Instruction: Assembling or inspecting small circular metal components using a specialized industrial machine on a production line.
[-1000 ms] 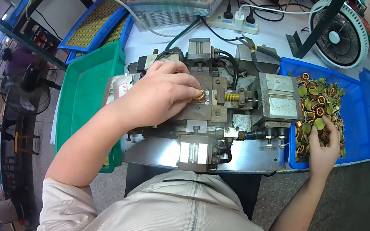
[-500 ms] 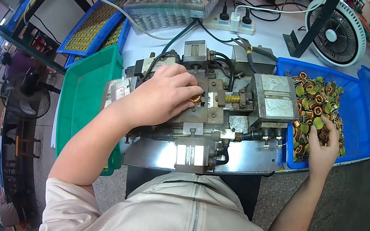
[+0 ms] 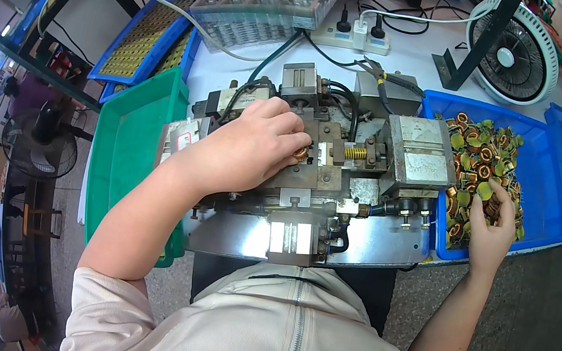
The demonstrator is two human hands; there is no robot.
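Note:
My left hand (image 3: 252, 144) rests over the metal clamping fixture (image 3: 311, 173), its fingers curled down and closed at a small copper-wound coil (image 3: 301, 154) in the middle of the fixture. The coil is partly covered by the fingertips. On the right, my right hand (image 3: 491, 231) is over the blue bin (image 3: 547, 203), thumb and finger pinching a coil with a yellow-green base (image 3: 484, 191). Beneath it lies a heap of similar copper coils (image 3: 477, 150) with yellow-green bases.
A green tray (image 3: 128, 148) stands left of the fixture. Behind are blue trays of small parts (image 3: 143, 38), a clear box (image 3: 266, 4), pliers (image 3: 388, 80), a power strip (image 3: 350, 37) and a white fan (image 3: 513, 55). Black hoses (image 3: 347, 101) run around the fixture.

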